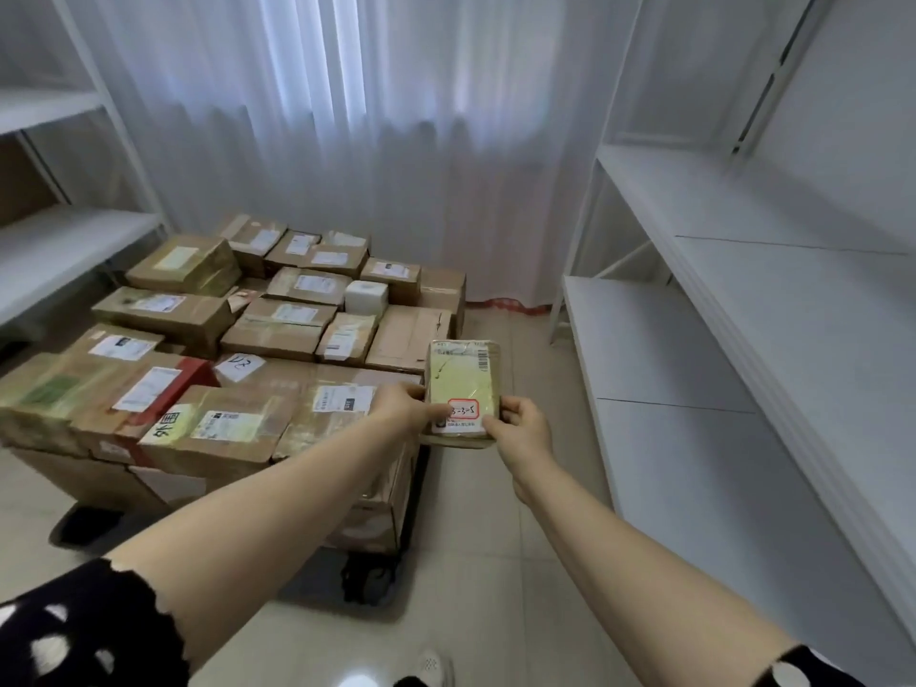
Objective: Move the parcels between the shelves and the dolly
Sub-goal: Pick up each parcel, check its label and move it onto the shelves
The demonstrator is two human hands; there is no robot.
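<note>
Both outstretched arms: left hand and right hand seemingly pinch small parcel.

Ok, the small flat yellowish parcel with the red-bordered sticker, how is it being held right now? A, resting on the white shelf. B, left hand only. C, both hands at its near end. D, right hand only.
C: the left hand and right hand both grip the near end of the small flat yellowish parcel.

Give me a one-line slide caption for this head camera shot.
Both hands hold a small parcel between the loaded dolly and white shelves.
</note>
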